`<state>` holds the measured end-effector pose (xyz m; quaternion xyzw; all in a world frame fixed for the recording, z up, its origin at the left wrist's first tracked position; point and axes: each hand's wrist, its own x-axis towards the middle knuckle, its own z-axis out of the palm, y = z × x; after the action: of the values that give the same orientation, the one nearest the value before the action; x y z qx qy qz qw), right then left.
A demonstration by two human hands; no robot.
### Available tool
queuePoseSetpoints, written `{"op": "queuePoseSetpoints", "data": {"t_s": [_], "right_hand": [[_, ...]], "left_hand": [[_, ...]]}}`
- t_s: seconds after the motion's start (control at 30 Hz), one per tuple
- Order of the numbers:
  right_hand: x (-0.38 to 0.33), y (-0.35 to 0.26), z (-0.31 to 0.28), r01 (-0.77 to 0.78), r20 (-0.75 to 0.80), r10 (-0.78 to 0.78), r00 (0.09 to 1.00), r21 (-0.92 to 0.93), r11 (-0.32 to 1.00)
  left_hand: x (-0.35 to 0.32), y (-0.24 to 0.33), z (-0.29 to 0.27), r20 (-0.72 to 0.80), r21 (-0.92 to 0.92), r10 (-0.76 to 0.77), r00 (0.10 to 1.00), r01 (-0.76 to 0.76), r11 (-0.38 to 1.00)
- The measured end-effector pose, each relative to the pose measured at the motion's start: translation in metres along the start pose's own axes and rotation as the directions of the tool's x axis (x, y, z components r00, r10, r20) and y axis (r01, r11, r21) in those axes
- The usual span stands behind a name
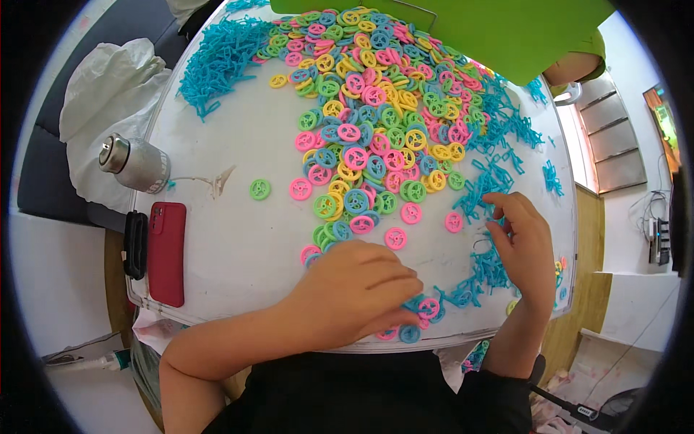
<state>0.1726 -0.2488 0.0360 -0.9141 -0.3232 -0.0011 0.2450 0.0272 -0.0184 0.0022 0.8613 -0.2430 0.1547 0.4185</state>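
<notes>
the left hand (365,289) is arching over wheels (409,333) near the counter (238,246) edge, its grasp hidden; the right hand (522,235) is hovering by blue clips (490,270), fingers parted, seemingly holding nothing; both kinds are lying close, probably for easy reach

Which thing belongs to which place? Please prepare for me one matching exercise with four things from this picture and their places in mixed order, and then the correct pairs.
Things:
1. Red phone
2. Lone green wheel
3. Right hand
4. Left hand

Places:
A. By the near edge of the table
B. Next to the black case
C. Over the table's right side
D. Left of the multicoloured wheel pile

Pairs: 1-B, 2-D, 3-C, 4-A
</notes>
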Motion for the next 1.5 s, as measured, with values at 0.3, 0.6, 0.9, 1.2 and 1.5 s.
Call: {"op": "queuePoseSetpoints", "data": {"t_s": [0.3, 0.6, 0.9, 1.2, 1.5], "right_hand": [[0.006, 0.022, 0.003, 0.079, -0.007, -0.079, 0.997, 0.112, 0.991], [-0.004, -0.039, 0.021, -0.202, 0.191, 0.084, 0.978, 0.767, 0.609], [-0.002, -0.06, 0.027, -0.002, 0.124, -0.123, 0.985, 0.711, 0.703], [-0.013, -0.01, 0.04, -0.026, 0.049, 0.031, 0.998, -0.089, 0.996], [-0.017, -0.017, 0.059, 0.21, -0.033, -0.225, 0.974, -0.258, 0.943]], "left_hand": [[-0.003, -0.012, -0.019, -0.211, 0.031, -0.165, 0.963, 0.176, 0.984], [0.004, -0.005, -0.023, -0.285, -0.091, -0.297, 0.911, 0.283, 0.955], [0.0, 0.001, -0.023, -0.053, -0.201, -0.423, 0.905, 0.405, 0.892], [-0.003, -0.012, -0.024, -0.25, -0.51, -0.603, 0.758, 0.426, 0.747], [0.0, -0.01, -0.023, -0.266, -0.598, -0.645, 0.717, 0.402, 0.694]]}}
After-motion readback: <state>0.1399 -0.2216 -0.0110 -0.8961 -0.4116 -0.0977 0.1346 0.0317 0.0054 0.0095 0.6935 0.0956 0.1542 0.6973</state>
